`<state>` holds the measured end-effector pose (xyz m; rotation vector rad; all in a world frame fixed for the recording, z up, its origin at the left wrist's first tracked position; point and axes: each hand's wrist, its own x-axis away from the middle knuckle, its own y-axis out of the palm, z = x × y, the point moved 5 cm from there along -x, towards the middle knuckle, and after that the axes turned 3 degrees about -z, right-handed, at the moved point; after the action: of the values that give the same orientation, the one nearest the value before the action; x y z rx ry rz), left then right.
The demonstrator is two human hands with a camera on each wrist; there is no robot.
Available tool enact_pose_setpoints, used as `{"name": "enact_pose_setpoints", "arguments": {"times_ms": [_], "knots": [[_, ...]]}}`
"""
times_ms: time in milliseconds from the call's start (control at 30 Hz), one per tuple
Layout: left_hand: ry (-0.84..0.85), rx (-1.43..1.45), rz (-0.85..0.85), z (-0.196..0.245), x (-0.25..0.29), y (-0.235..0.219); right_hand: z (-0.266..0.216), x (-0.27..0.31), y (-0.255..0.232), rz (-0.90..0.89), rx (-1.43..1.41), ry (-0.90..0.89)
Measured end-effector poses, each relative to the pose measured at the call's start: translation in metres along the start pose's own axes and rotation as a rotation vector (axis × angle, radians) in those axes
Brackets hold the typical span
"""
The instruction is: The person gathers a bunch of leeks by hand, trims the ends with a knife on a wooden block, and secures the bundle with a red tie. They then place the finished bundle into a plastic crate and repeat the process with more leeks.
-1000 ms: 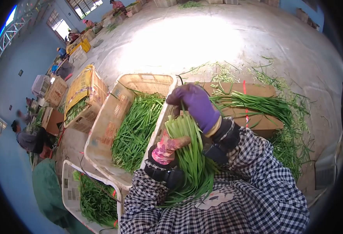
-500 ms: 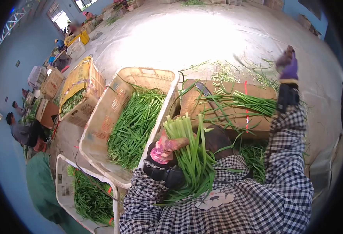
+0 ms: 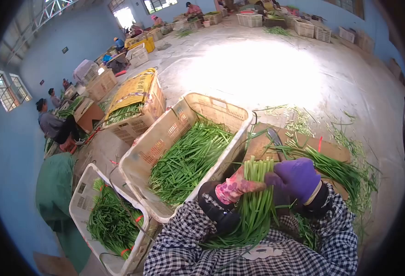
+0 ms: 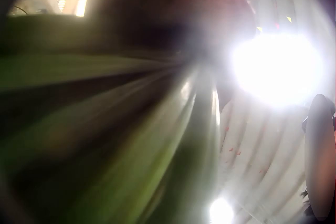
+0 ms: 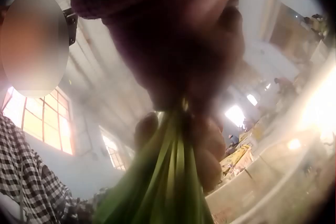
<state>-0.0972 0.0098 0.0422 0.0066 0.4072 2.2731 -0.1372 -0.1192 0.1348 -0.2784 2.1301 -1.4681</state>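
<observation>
In the head view my left hand, in a pink patterned glove, grips a thick bunch of garlic chives, thumb across its front. Pale cut ends point up and the green leaves hang down over my lap. My right hand, in a purple glove, has its fingers curled at the right side of the bunch, just below the cut ends. In the right wrist view the stalks fan out below the dark gloved hand. Blurred green leaves fill much of the left wrist view.
A large crate of loose chives stands to the left, beside a smaller crate of tied bunches. More chives and a curved blade lie on a brown board. Trimmings litter the floor. Several people sit farther off.
My right hand left the bunch, swung out to the far right, then returned to the bunch's side. My left hand has kept its grip. The head view has turned left.
</observation>
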Motion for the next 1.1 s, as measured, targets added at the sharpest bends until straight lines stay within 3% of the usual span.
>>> {"name": "enact_pose_setpoints", "arguments": {"times_ms": [33,67,133,167,200,233,267,300,367,400,433,467,533,600,633,667,733,767,833,867,933,967,1000,1033,1100], "knots": [[0.034,0.051,-0.017,0.002,0.001,0.001,-0.004,-0.003,-0.002,0.0,0.035,-0.078],[-0.071,-0.031,-0.05,0.0,0.0,-0.001,-0.001,-0.007,-0.005,0.001,0.033,-0.085],[-0.09,-0.02,-0.037,-0.007,0.004,-0.002,-0.006,-0.016,-0.008,-0.142,-0.126,-0.307],[-0.11,-0.009,-0.027,-0.013,0.005,-0.003,-0.004,-0.021,-0.015,-0.137,-0.124,-0.305],[-0.113,-0.013,-0.033,-0.02,0.003,-0.005,-0.005,-0.025,-0.018,-0.263,-0.15,-0.333],[0.005,-0.138,-0.047,-0.021,0.001,-0.003,-0.005,-0.027,-0.019,-0.392,-0.176,-0.359],[0.061,-0.192,-0.062,-0.023,0.001,0.0,0.003,-0.029,-0.019,-0.393,-0.176,-0.348],[0.118,-0.245,-0.073,-0.02,0.001,0.005,0.027,-0.031,-0.013,-0.393,-0.522,-0.122],[0.021,0.068,-0.051,0.007,0.006,0.024,0.068,-0.026,-0.008,-0.428,-0.736,0.165],[-0.082,-0.09,-0.065,-0.004,0.005,0.014,0.089,-0.023,-0.005,-0.418,-0.841,0.313],[-0.113,0.115,0.037,-0.001,0.007,0.015,0.096,-0.01,0.006,-0.57,-0.794,0.606],[-0.089,0.179,-0.006,-0.004,0.005,0.013,0.091,-0.005,0.013,-0.565,-0.806,0.638],[-0.076,0.245,-0.056,-0.008,0.002,0.005,0.071,0.02,0.039,-1.336,0.154,0.162],[-0.213,0.32,-0.022,-0.018,0.001,-0.001,0.067,-0.003,0.013,-0.665,-0.359,0.083],[-0.231,0.325,-0.038,-0.03,-0.001,-0.004,0.052,-0.021,-0.013,-0.441,-0.665,0.105],[-0.154,0.384,-0.124,-0.042,-0.007,-0.008,0.038,-0.035,-0.035,-0.074,-0.623,-0.128],[-0.007,0.497,-0.294,-0.055,-0.015,-0.011,0.008,-0.047,-0.017,-0.09,-0.586,-0.357],[0.009,0.476,-0.287,-0.055,-0.013,-0.011,-0.015,-0.04,0.004,-0.738,-0.513,-0.068],[-0.075,0.313,-0.15,-0.04,-0.003,-0.009,-0.019,-0.046,0.009,-0.579,-0.397,-0.457],[-0.139,0.188,-0.068,-0.033,0.002,-0.008,-0.013,-0.048,0.008,-0.582,-0.404,-0.459],[-0.278,-0.103,0.07,-0.033,0.01,-0.017,-0.013,-0.062,-0.024,-0.29,-0.708,-0.435],[-0.369,-0.28,0.139,-0.037,0.012,-0.024,-0.017,-0.061,-0.014,-0.295,-0.713,-0.435],[-0.464,-0.409,0.203,-0.038,0.016,-0.03,-0.024,-0.055,0.013,-0.478,-0.554,-0.425],[-0.402,-0.333,0.196,-0.036,0.018,-0.03,-0.028,-0.046,0.039,-0.651,-0.389,-0.406],[-0.187,-0.085,0.121,-0.016,0.016,-0.02,-0.026,-0.041,0.039,-0.564,-0.408,-0.418]]}}
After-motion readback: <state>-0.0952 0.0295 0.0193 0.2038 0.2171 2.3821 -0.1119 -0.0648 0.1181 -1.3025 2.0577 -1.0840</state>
